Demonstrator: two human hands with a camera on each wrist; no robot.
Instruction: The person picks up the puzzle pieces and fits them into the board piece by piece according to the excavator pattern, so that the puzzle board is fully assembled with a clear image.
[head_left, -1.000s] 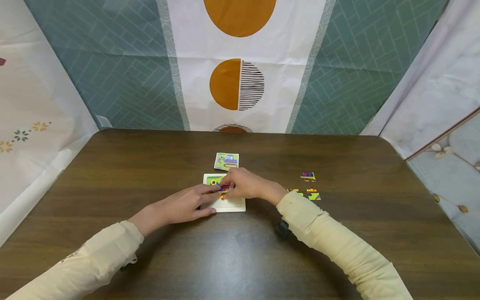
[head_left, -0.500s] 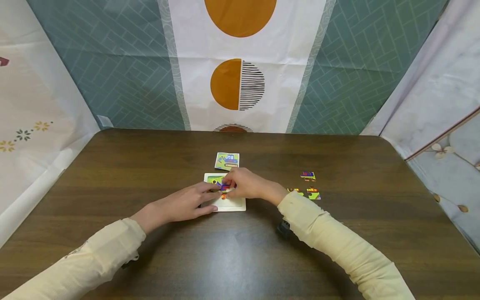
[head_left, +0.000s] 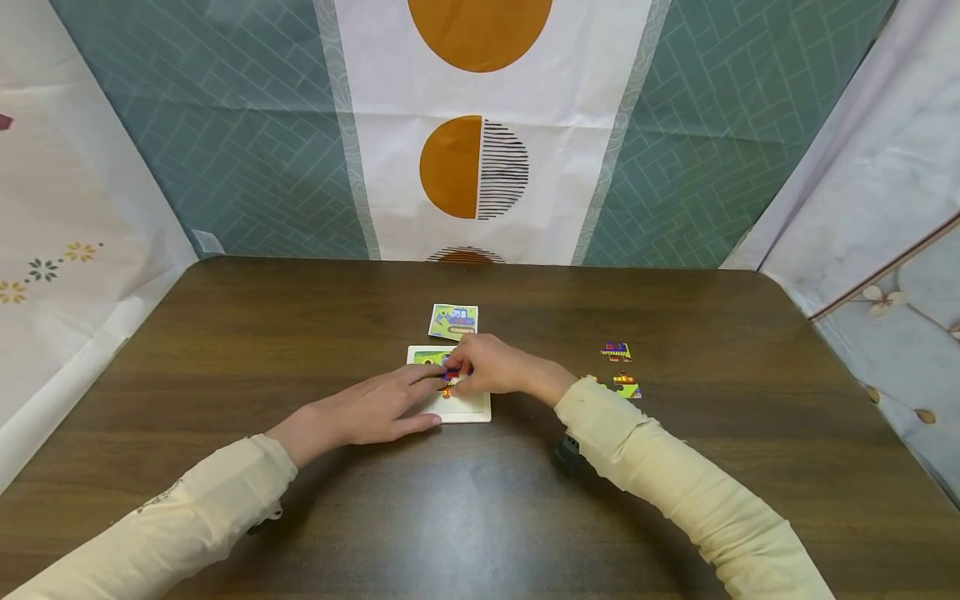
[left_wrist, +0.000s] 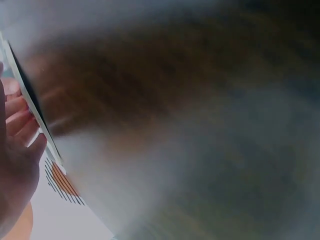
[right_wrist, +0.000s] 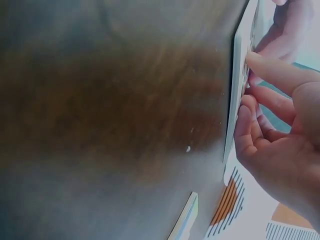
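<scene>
Where two hands (head_left: 377, 408) (head_left: 497, 367) work, one puzzle tray (head_left: 467, 408)

I am at a table (head_left: 300, 321) in a small sheeted-off booth; whether it stands in a home, an office or a studio I cannot tell. The sheets show it. Past the far edge hangs a back sheet (head_left: 378, 146), creased across, with teal panels (head_left: 697, 142) on either side of a white strip of orange circles (head_left: 448, 168). Along my left runs a cream sheet (head_left: 82, 192) with little flowers (head_left: 43, 271); along my right, a pale marbled sheet (head_left: 873, 217) with a flowering branch (head_left: 879, 302). The tabletop is dark wood-grain, and light glares softly off it.
</scene>
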